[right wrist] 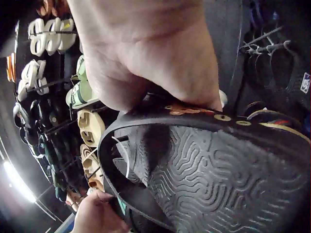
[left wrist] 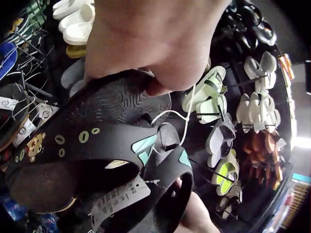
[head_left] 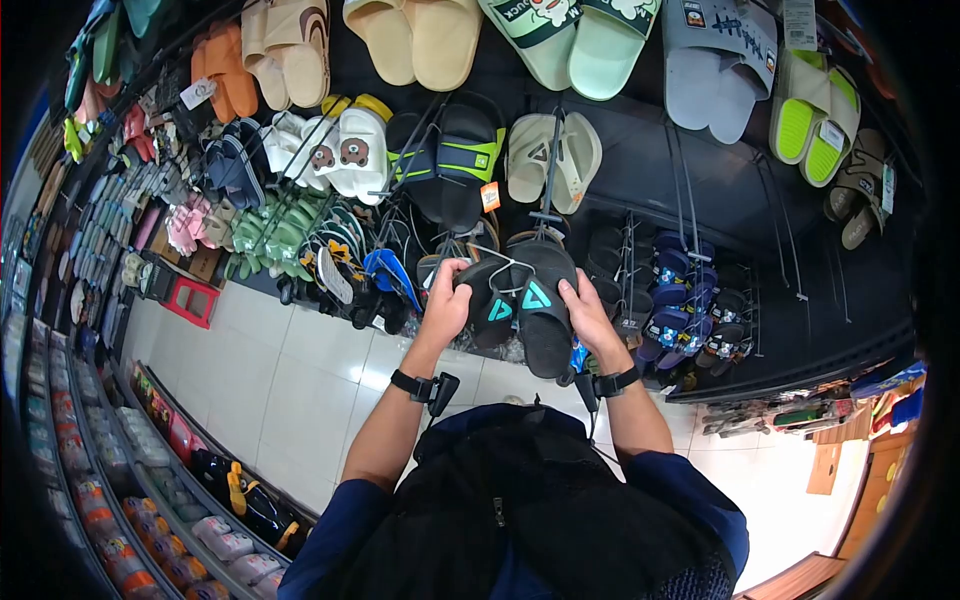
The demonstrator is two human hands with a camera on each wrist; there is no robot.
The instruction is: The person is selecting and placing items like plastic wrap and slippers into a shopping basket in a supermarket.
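Both hands hold a pair of black sandals (head_left: 547, 335) with teal triangles on their straps, in front of the rack. A thin white cord (left wrist: 187, 116) ties the two together, and a printed paper tag (left wrist: 121, 199) hangs from them. My left hand (head_left: 447, 312) grips the left sandal by its outer edge, thumb on top and the other fingers mostly hidden. On the other side my right hand (head_left: 592, 318) grips the right sandal's edge. In the right wrist view a wavy-patterned footbed (right wrist: 209, 174) fills the area below the right hand.
More slippers hang on hooks ahead, among them cream slides (head_left: 415, 45), grey slides (head_left: 710, 75) and white bear slides (head_left: 360, 150). Bare metal hooks (head_left: 790, 240) stick out at right. A red stool (head_left: 193, 302) stands on the tiled floor (head_left: 305, 345); packed shelves (head_left: 140, 500) line the lower left.
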